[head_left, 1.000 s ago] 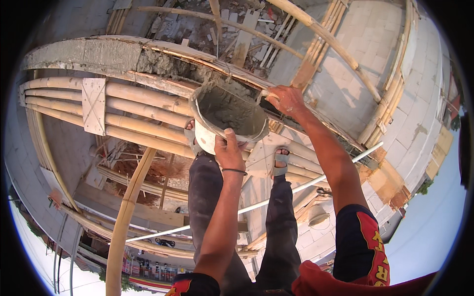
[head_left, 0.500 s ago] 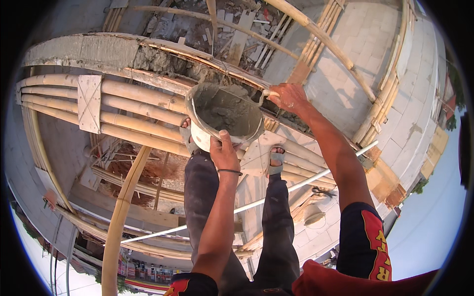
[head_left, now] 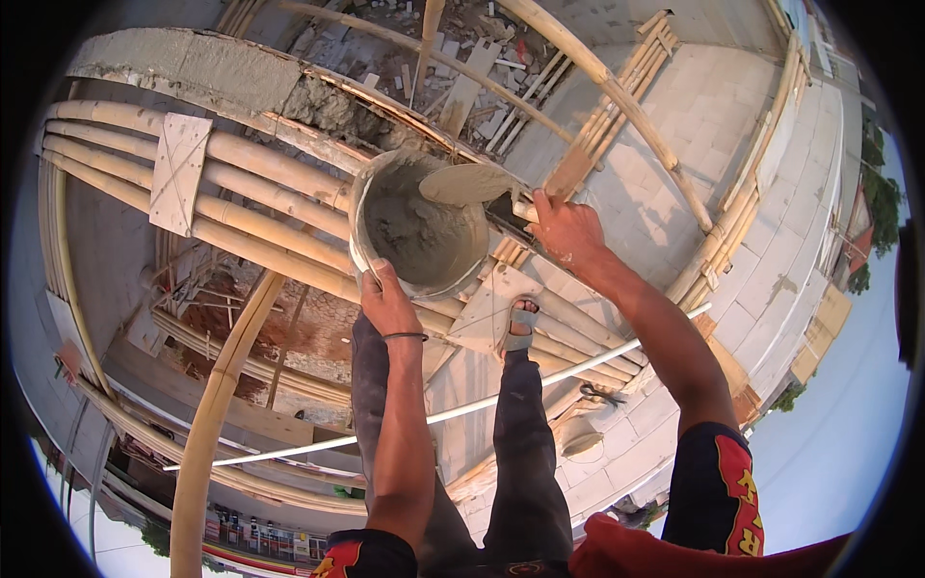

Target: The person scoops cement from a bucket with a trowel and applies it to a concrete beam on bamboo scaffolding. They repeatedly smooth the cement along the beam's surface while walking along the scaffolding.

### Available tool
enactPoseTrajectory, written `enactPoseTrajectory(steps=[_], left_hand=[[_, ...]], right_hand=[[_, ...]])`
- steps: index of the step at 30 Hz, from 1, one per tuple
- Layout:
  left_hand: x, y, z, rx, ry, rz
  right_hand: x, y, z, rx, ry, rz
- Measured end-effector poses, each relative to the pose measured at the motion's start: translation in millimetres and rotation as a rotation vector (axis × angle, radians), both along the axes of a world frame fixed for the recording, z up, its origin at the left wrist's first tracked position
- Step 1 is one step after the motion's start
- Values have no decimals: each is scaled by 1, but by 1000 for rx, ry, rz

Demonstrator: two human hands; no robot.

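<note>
The left hand point(head_left: 387, 306) clamps the near-left side of a bucket point(head_left: 357, 226), thumb against its wall; from here I cannot see where all its fingers sit. The right hand point(head_left: 567, 231) is closed around the pale handle of a trowel point(head_left: 467, 185), whose rounded, mortar-coated blade reaches over the far right part of the bucket's mouth. Whether the blade touches the rim or hangs just above it, I cannot tell.

Inside the bucket lies grey mortar point(head_left: 405, 226), wet-looking and lumpy. I'd expect the load to be heavy and to pull downward on a one-sided hold, so the rim and wall together seem the safest grip, perhaps with a palm underneath. The bucket wall probably flexes a little, and smeared mortar could make it slippery. The trowel should be light and stiff, best held by its handle, clear of the wet blade.

Just beyond the bucket runs a long form holding rough wet concrete point(head_left: 337, 108), with a smoother grey stretch point(head_left: 198, 63) to the left. Bamboo poles point(head_left: 255, 154) lie side by side below it, crossed by a pale plate point(head_left: 180, 173). A sandalled foot point(head_left: 520, 323) stands near the bucket, and a long white rod point(head_left: 482, 408) slants behind it, passing the legs.
</note>
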State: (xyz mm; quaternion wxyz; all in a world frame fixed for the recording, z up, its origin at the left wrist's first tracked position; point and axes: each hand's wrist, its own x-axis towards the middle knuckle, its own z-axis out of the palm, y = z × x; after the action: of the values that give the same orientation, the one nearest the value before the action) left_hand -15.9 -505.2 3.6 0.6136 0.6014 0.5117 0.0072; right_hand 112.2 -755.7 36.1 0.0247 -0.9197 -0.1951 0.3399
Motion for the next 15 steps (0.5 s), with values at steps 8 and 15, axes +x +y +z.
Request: enactPoseTrajectory(steps=[8, 15], left_hand=[[37, 26, 8, 78, -131, -330], [48, 62, 3, -42, -132, -428]], right_hand=[[21, 97, -36, 5, -94, 105], [41, 129, -73, 210, 125, 153]])
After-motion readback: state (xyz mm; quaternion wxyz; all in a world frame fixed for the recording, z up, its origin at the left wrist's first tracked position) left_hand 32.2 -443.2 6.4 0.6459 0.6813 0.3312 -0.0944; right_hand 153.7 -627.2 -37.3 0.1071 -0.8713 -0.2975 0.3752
